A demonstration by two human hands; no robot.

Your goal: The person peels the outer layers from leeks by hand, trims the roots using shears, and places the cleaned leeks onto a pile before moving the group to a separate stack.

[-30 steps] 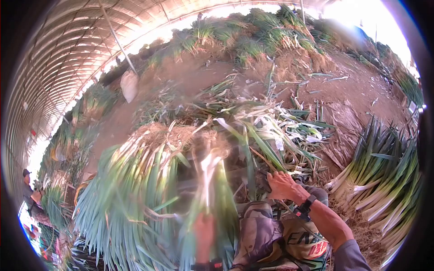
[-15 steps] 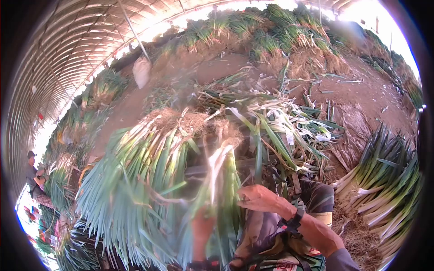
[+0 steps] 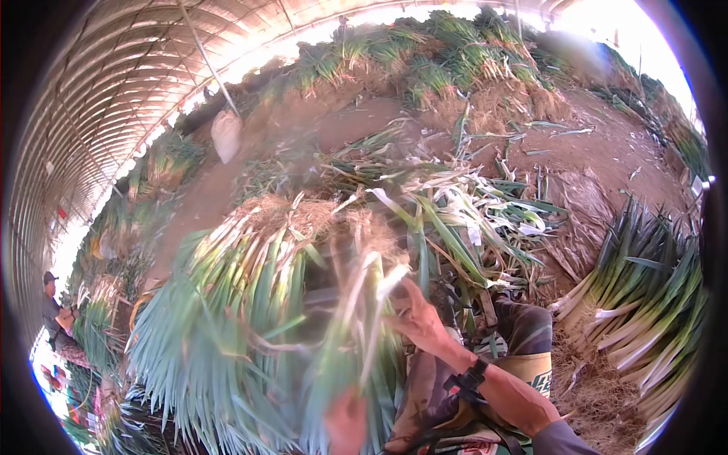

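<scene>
My right hand (image 3: pixel 415 317), with a dark watch on its wrist, has its fingers closed at the pale stem of a green onion (image 3: pixel 388 282). That stem slants up toward the roots, beside other stalks in front of me. Lower down, my left hand (image 3: pixel 346 419) is smeared by motion among the long green leaves; its fingers cannot be made out. A large bundle of green onions (image 3: pixel 250 265) lies just left of both hands, roots at the top and leaves hanging toward me.
Stripped leaves (image 3: pixel 478 212) are heaped beyond my hands. More green onions (image 3: pixel 644 303) lie to the right, beside my knee. Root-topped piles (image 3: pixel 485 68) line the back. A white sack (image 3: pixel 226 136) hangs by a pole. At far left is another person (image 3: pixel 57 311).
My right hand has moved up and slightly left to the onion stem, its fingers now reaching upward. My left hand has slid down along the leaves. The whole view has shifted slightly.
</scene>
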